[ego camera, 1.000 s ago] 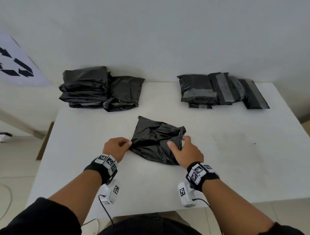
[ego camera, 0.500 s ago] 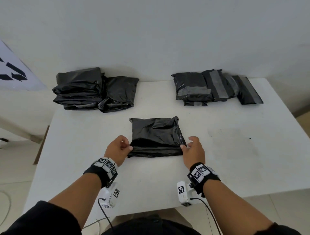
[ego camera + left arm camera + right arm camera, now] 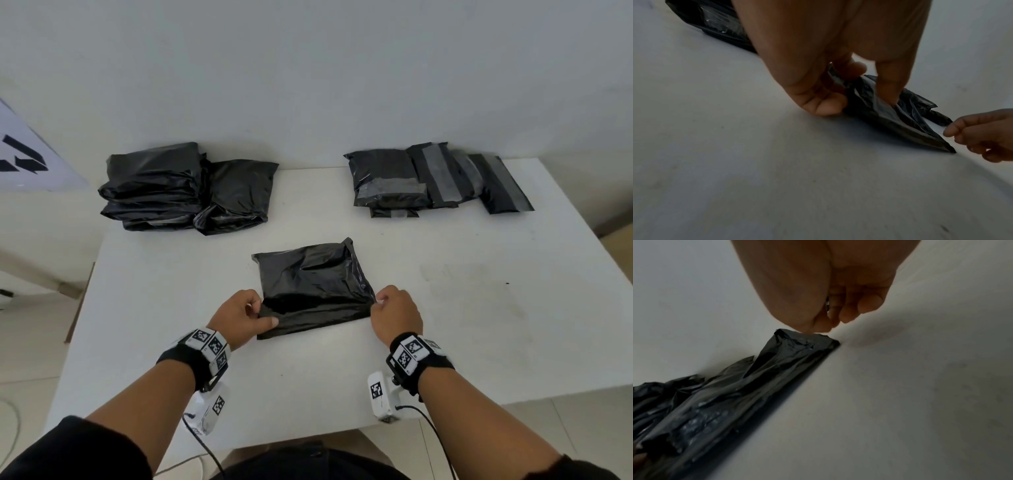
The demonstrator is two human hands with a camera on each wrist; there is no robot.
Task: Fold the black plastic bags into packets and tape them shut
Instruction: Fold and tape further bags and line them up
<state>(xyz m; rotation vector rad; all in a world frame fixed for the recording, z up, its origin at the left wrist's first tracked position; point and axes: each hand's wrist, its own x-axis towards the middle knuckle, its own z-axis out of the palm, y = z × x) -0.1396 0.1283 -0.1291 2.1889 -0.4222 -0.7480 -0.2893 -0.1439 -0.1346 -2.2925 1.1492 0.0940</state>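
Observation:
A crumpled black plastic bag lies flat in the middle of the white table, its near edge folded over into a band. My left hand pinches the left end of that band between thumb and fingers, on the bag. My right hand pinches the right end, with curled fingers nipping the bag's corner. The right hand also shows in the left wrist view.
A stack of loose black bags sits at the table's back left. Several taped black packets lie at the back right. A white sign with black arrows leans at far left. The table's front edge is close to me.
The bag has turned from a skewed heap to lie square. Both hands have shifted to its near corners, and the near edge now lies folded over.

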